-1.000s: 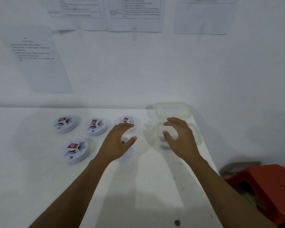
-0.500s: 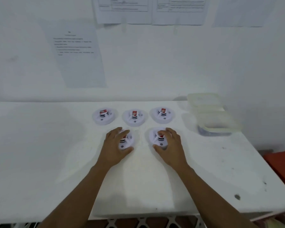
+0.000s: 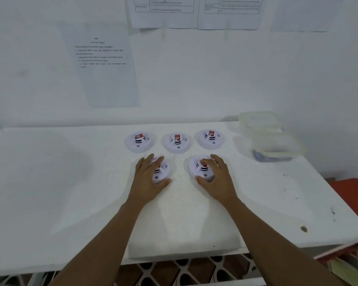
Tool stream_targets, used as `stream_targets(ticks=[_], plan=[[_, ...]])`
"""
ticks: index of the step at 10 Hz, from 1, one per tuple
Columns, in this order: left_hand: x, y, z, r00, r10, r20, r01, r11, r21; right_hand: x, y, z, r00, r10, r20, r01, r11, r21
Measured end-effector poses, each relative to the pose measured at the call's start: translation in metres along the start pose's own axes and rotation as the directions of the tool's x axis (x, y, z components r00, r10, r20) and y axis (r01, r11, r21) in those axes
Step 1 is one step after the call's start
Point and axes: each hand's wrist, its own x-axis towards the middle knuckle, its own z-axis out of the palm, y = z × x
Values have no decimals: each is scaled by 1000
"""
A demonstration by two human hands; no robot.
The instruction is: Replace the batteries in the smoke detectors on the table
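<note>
Five round white smoke detectors lie on the white table (image 3: 70,193), each with a red battery showing on top. Three form a back row: left (image 3: 139,142), middle (image 3: 177,142), right (image 3: 210,139). My left hand (image 3: 148,178) covers the front-left detector (image 3: 161,176), fingers over its top and thumb at its near rim. My right hand (image 3: 217,178) holds the front-right detector (image 3: 198,170) the same way, fingertips at its red battery.
A clear plastic container (image 3: 277,149) holding dark items sits at the table's right rear, with a second lidded one (image 3: 256,120) behind it by the wall. An orange stool (image 3: 351,190) stands past the right edge. Papers hang on the wall.
A second ago both hands hovered near the clear container. They have since moved onto the two front detectors, and have barely shifted in the last half second.
</note>
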Motion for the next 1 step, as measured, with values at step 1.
stream_targets(ticks=[1], plan=[[-9, 6, -2, 997, -56, -48, 52, 995, -81, 0, 1, -1, 1000, 14, -23, -14, 1000, -10]])
